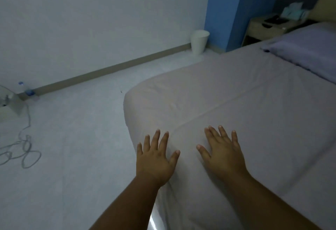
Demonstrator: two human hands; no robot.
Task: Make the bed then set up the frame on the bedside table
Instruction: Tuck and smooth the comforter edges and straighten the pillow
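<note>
A bed (245, 93) covered with a pale pinkish-grey sheet fills the right half of the view. My left hand (156, 159) lies flat with fingers spread on the sheet at the bed's near left edge. My right hand (222, 151) rests flat beside it, a little further onto the mattress, fingers also apart. A lilac pillow (307, 50) lies at the far right end. Beyond it stands a light wooden bedside table (261, 28) with dark flat items and a teal tissue box (291, 11) on top. I cannot make out a frame.
A white waste bin (199, 41) stands on the floor by the blue wall (236, 2) corner. A grey cable (23, 149) coils on the floor at the left, near a water bottle (24, 89) by the skirting. Pale floor stretches between bed and wall.
</note>
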